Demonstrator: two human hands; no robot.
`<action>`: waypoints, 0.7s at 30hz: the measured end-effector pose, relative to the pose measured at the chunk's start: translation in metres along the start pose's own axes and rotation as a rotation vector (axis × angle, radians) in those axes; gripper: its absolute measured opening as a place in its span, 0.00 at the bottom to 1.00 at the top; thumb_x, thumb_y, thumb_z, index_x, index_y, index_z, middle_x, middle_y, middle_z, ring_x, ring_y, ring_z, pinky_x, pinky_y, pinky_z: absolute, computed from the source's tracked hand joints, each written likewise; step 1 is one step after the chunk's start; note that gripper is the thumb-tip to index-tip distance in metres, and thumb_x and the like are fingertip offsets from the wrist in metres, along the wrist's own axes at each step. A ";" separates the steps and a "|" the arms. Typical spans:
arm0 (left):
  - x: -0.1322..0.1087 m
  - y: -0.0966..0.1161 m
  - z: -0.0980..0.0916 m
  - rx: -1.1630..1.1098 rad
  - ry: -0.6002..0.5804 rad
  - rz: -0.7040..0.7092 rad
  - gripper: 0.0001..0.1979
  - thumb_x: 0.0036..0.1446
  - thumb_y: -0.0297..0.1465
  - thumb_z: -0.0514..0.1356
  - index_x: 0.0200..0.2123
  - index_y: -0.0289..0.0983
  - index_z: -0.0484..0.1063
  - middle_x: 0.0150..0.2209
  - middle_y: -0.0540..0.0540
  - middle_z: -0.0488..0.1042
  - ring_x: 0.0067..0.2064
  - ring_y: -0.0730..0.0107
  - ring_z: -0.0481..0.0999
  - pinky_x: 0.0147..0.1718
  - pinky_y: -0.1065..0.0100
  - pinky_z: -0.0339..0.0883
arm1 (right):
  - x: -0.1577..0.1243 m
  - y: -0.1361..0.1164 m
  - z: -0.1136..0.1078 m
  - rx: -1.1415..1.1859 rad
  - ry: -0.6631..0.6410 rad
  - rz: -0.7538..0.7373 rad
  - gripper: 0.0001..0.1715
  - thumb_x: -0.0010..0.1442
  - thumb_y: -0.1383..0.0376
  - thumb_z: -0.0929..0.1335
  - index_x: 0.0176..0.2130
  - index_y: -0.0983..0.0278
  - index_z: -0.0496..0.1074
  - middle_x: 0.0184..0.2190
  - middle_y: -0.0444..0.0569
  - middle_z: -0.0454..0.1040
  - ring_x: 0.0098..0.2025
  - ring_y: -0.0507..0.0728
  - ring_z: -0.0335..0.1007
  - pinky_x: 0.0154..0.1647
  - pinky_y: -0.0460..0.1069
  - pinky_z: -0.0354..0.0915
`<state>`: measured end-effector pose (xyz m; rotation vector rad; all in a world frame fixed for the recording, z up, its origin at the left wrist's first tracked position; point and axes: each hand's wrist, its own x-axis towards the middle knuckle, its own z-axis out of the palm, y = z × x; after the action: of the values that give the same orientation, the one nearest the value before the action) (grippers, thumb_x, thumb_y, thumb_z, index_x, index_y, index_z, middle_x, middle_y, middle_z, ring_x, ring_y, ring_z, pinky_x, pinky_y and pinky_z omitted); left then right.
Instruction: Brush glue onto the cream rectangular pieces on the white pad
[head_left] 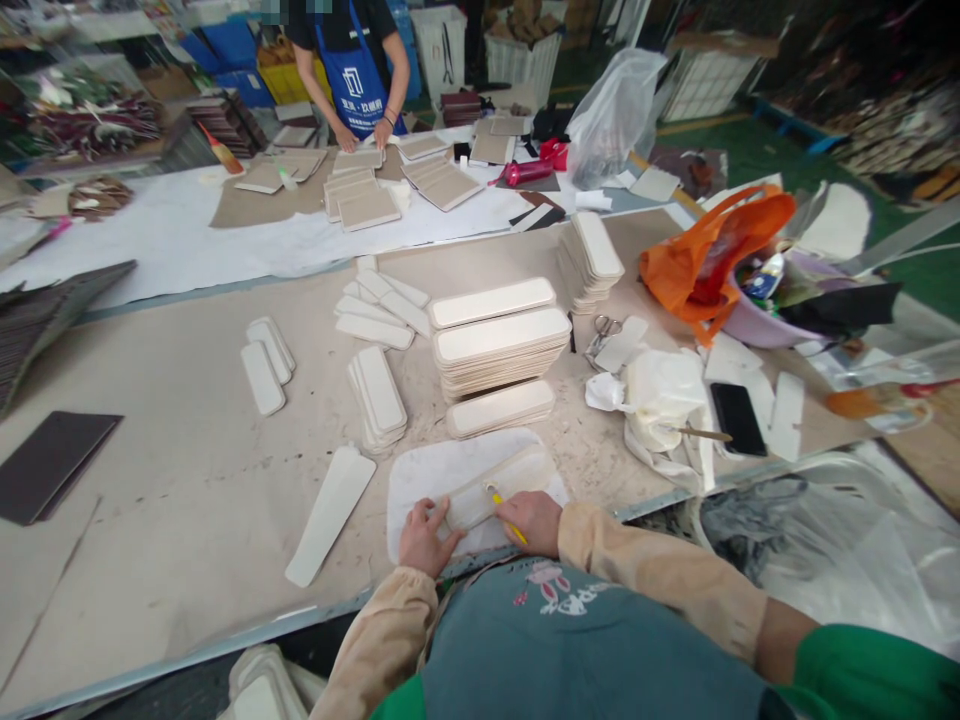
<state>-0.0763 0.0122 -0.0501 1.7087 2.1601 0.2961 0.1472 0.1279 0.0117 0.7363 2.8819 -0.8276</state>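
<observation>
The left hand (pixel 424 540) lay flat, grip apart, pressing the pale oblong panel (pixel 491 488) onto a white sheet (pixel 420 475) at the near edge of the surface (pixel 187 480). The right hand (pixel 538 520), grip clamped on a yellow pencil (pixel 498 500), rested against that panel.

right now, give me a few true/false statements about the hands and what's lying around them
1. The right hand holds a yellow pen. True.
2. The left hand hangs in the air, touching nothing. False: it rests on the end of a cream piece that lies on a white sheet.
3. A black phone lies to the right of both hands. True.
4. The orange bag lies to the left of the hands. False: it sits further back on the right.
5. A person in a blue apron stands at the far table. True.
</observation>
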 end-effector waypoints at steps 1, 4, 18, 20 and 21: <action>0.000 0.000 0.000 0.001 -0.001 0.003 0.28 0.46 0.41 0.63 0.51 0.42 0.68 0.46 0.43 0.63 0.42 0.63 0.67 0.44 0.62 0.66 | 0.000 0.000 0.002 0.105 0.044 -0.013 0.15 0.58 0.64 0.60 0.41 0.64 0.71 0.34 0.52 0.75 0.36 0.56 0.70 0.36 0.48 0.62; 0.000 0.000 0.001 0.002 0.010 0.007 0.28 0.45 0.41 0.63 0.51 0.42 0.68 0.46 0.43 0.63 0.42 0.64 0.67 0.43 0.63 0.66 | -0.008 0.010 0.004 0.441 0.168 0.111 0.15 0.59 0.62 0.59 0.41 0.62 0.72 0.33 0.47 0.76 0.34 0.52 0.71 0.37 0.46 0.63; 0.000 -0.001 0.002 -0.006 0.036 0.031 0.27 0.46 0.42 0.63 0.51 0.42 0.69 0.45 0.43 0.62 0.42 0.62 0.67 0.43 0.61 0.66 | -0.064 0.064 -0.015 0.132 0.414 0.390 0.15 0.58 0.63 0.60 0.39 0.64 0.72 0.35 0.51 0.76 0.36 0.55 0.72 0.41 0.49 0.64; -0.001 0.001 0.000 -0.002 0.032 0.021 0.27 0.46 0.42 0.63 0.51 0.42 0.69 0.45 0.43 0.63 0.42 0.63 0.67 0.43 0.61 0.66 | -0.053 0.048 -0.006 0.009 0.280 0.305 0.15 0.58 0.65 0.60 0.39 0.64 0.72 0.32 0.52 0.76 0.35 0.56 0.72 0.39 0.49 0.64; -0.001 0.002 -0.001 -0.001 0.028 0.017 0.27 0.46 0.41 0.63 0.51 0.42 0.68 0.45 0.43 0.63 0.42 0.63 0.67 0.43 0.62 0.66 | -0.047 0.041 -0.002 -0.009 0.224 0.251 0.15 0.57 0.66 0.60 0.39 0.65 0.72 0.31 0.53 0.76 0.34 0.56 0.72 0.38 0.48 0.64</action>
<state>-0.0748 0.0115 -0.0488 1.7324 2.1659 0.3275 0.2072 0.1390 0.0020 1.2313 2.8888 -0.7431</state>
